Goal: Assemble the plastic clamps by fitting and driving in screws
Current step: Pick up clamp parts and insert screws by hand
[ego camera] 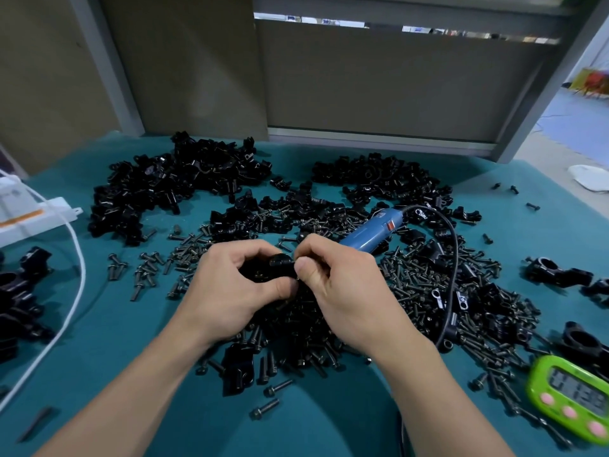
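My left hand (230, 291) grips a black plastic clamp (278, 267) at the middle of the teal table (138, 341). My right hand (342, 291) meets it from the right, with thumb and fingers pinched at the clamp's side; whether a screw is between them is hidden. Loose dark screws (412, 291) lie thick under and around both hands. A blue electric screwdriver (372, 234) lies just behind my right hand, its black cable (453, 275) looping to the right.
Heaps of black clamp halves sit at the back left (171, 186) and back right (379, 179). Assembled clamps lie at the far left (19, 291) and far right (557, 273). A green timer (570, 395) sits front right. A white cable (77, 258) and white box (33, 216) are left.
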Tool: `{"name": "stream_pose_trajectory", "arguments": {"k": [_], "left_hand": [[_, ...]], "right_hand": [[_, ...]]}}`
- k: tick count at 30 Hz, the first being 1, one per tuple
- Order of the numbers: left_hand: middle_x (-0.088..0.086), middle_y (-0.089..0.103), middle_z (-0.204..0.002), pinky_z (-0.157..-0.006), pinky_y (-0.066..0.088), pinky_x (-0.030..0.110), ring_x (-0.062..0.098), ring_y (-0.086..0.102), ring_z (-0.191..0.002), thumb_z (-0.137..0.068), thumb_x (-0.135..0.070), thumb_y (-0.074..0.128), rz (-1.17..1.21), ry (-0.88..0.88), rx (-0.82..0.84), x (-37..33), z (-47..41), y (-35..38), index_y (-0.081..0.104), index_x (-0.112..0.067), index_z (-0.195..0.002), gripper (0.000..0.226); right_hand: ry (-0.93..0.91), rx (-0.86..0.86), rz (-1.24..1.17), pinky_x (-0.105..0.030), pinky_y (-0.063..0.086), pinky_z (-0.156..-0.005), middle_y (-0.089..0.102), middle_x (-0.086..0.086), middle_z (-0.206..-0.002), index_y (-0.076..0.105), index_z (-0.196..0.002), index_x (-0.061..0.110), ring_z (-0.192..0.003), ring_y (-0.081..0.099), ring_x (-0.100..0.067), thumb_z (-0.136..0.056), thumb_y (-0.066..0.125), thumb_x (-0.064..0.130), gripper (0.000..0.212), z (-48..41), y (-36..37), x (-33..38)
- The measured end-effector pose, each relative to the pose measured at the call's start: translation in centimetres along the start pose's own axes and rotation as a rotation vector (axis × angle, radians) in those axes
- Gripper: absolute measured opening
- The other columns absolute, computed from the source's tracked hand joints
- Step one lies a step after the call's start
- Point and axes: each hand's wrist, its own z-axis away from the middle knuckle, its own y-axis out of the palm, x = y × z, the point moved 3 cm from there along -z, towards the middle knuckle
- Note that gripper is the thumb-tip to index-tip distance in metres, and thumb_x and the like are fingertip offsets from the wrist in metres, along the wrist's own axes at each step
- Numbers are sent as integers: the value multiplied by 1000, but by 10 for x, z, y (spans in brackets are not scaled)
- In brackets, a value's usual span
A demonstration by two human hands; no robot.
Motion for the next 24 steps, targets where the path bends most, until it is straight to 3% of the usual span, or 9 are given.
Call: {"name": "stream_pose_trajectory", "arguments": {"k": [3, 6, 8, 12, 15, 18, 22, 24], "left_hand": [[-13, 76, -83, -63, 49, 14, 6, 70, -74, -69, -31, 96, -148, 14, -28, 4, 0, -2, 77, -40, -87, 28], [-21, 75, -87, -67, 48, 12, 1, 71, -81, -70, -38, 94, -225, 27, -27, 4, 1, -2, 76, -46, -90, 29], [-26, 75, -93, -74, 48, 16, -3, 71, -89, -75, -45, 89, -221, 47, -1, 2, 2, -1, 77, -48, -97, 25], [-29, 74, -101, -83, 49, 24, -5, 69, -98, -84, -55, 75, -213, 77, 45, -2, 2, 0, 78, -46, -103, 22], [-25, 74, -100, -80, 48, 24, -1, 70, -97, -88, -56, 74, -210, 103, 50, -3, 2, 3, 78, -43, -99, 18], [-18, 73, -95, -76, 47, 25, 6, 70, -91, -83, -48, 74, -178, 107, 20, -3, 3, 4, 79, -42, -92, 12], [-13, 73, -90, -73, 51, 30, 12, 69, -85, -78, -52, 73, -133, 107, 30, -2, 3, 4, 80, -42, -88, 16], [-13, 75, -88, -73, 54, 27, 10, 71, -84, -77, -50, 75, -105, 76, 37, -1, 2, 6, 81, -42, -87, 14]], "right_hand": [[77, 95, -52, -21, 40, -51, 64, 7, -63, 63, -82, 28, -51, 47, -4, -102, 60, 30, 20, -2, -3, -2], [167, 177, -156, -33, 44, -55, 65, 6, -57, 66, -78, 19, -51, 51, -11, -105, 56, 31, 31, -2, -3, -4], [208, 156, -311, -38, 39, -57, 66, -5, -63, 67, -79, 12, -54, 47, -22, -106, 56, 29, 34, -1, -2, -5], [258, 124, -481, -33, 28, -54, 59, -14, -64, 67, -82, 3, -54, 36, -23, -104, 61, 22, 30, -2, -2, -8], [253, 97, -496, -30, 34, -53, 56, -16, -64, 71, -79, 6, -51, 40, -17, -100, 67, 18, 25, -3, -2, -12], [199, 76, -416, -33, 45, -57, 65, -12, -58, 76, -77, 14, -49, 51, -18, -97, 72, 20, 21, -3, -2, -12], [158, 74, -379, -30, 49, -53, 72, -8, -60, 78, -78, 18, -56, 66, -38, -95, 73, 17, 18, -2, -3, -14], [142, 51, -365, -35, 51, -52, 72, -7, -59, 78, -77, 19, -59, 67, -42, -93, 73, 14, 17, -2, -2, -14]]}}
